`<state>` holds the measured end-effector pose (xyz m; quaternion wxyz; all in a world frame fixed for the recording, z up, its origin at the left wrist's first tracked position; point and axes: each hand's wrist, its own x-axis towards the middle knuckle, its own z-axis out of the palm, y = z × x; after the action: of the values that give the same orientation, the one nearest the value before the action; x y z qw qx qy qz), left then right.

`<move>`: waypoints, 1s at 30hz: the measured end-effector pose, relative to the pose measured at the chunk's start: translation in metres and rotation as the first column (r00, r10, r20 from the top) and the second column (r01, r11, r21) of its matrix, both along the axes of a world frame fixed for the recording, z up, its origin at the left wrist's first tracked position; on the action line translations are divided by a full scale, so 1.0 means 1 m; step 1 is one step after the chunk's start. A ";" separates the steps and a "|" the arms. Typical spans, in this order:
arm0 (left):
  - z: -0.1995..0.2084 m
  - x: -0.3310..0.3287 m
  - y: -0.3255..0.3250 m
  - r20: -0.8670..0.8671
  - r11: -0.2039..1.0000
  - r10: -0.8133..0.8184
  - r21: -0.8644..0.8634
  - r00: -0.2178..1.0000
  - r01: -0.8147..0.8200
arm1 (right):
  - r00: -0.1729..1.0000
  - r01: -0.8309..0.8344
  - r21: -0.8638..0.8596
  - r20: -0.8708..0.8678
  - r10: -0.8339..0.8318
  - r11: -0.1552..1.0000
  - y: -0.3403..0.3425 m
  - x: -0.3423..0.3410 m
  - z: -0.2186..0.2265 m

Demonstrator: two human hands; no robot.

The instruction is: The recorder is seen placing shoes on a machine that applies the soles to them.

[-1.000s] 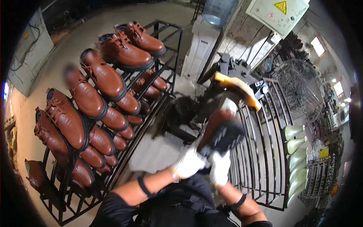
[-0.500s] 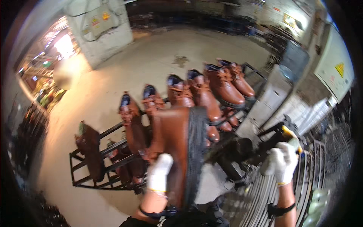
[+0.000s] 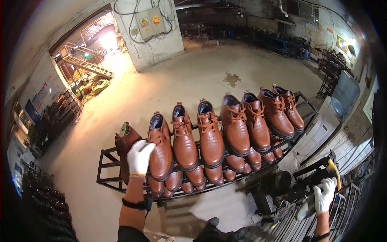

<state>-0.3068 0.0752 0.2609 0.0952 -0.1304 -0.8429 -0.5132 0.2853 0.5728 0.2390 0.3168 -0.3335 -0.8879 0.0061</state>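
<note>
My left hand, in a white glove, is over the left end of a black metal rack, its fingers loosely bent with nothing seen between them. Right beside its fingertips stands a brown lace-up boot, toe toward me. Partly behind the hand is another brown boot with a green shoe last in its opening. My right hand, gloved too, is closed at the lower right. It grips a pale grey shoe last, partly hidden by the hand.
More brown boots line the rack's top, with others on a lower tier. A yellow-handled piece is by my right hand. Metal bars run below it. A blue water jug stands right, near the wall.
The boot my left hand held up close to me now stands on the rack, and that hand is away from it. The view has swung left. My right hand still holds the last.
</note>
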 end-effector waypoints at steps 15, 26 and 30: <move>0.031 0.015 -0.128 0.407 0.565 -0.545 0.825 0.733 -0.038 | 0.894 -0.156 -0.932 -0.274 -0.355 0.326 0.033 0.052 -0.056; -0.141 0.319 0.330 0.328 0.261 -0.837 0.943 -0.437 0.208 | 0.211 -0.745 -0.666 -0.175 -0.962 -0.042 -0.162 0.078 -0.168; -0.143 0.454 0.410 0.319 0.131 -0.692 0.938 -0.647 0.321 | -0.104 -0.814 -0.449 -0.511 -0.853 0.368 -0.103 0.175 -0.080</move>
<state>0.1471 0.4852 0.1183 -0.8135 -0.2510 -0.2350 -0.4691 0.4606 0.4696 0.1593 0.5878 -0.3188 -0.0757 0.7397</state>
